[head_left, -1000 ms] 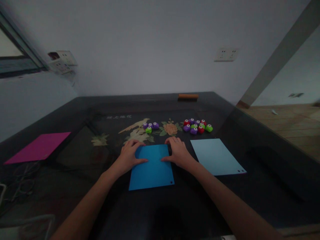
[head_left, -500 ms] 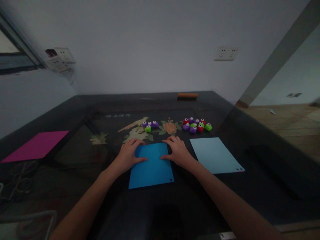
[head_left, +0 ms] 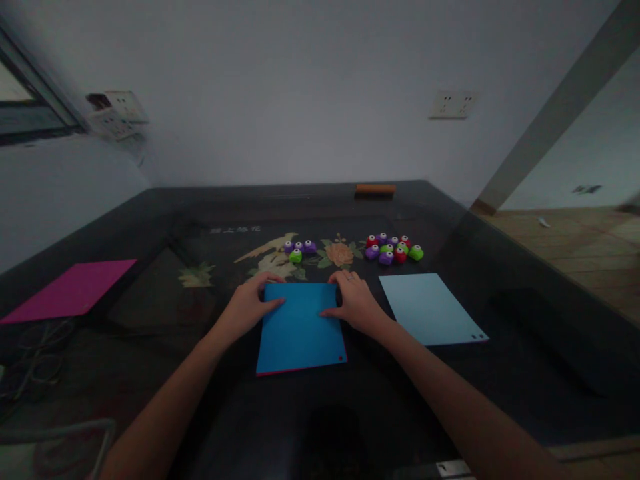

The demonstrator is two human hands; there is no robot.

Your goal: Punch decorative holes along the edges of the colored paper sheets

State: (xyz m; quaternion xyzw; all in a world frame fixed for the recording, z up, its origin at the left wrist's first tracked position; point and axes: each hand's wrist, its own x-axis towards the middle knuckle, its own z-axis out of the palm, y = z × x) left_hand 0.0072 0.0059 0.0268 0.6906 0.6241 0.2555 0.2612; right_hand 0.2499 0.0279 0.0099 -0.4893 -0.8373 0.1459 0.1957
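A blue sheet of paper [head_left: 300, 327] lies flat on a dark glossy table [head_left: 500, 373], directly in front of the person. The left hand [head_left: 249, 308] rests at the sheet's far left corner, fingers spread flat, thumb on the paper. The right hand [head_left: 356, 303] presses the far right corner the same way, gripping nothing. A pale blue sheet [head_left: 429, 308] lies just right; a pink sheet [head_left: 70, 290] far left. Small colourful punches [head_left: 393, 248] cluster beyond.

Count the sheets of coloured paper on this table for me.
3: a blue sheet under both hands, a pale blue sheet to its right, and a magenta sheet at the far left. A red edge hints at another beneath the blue.
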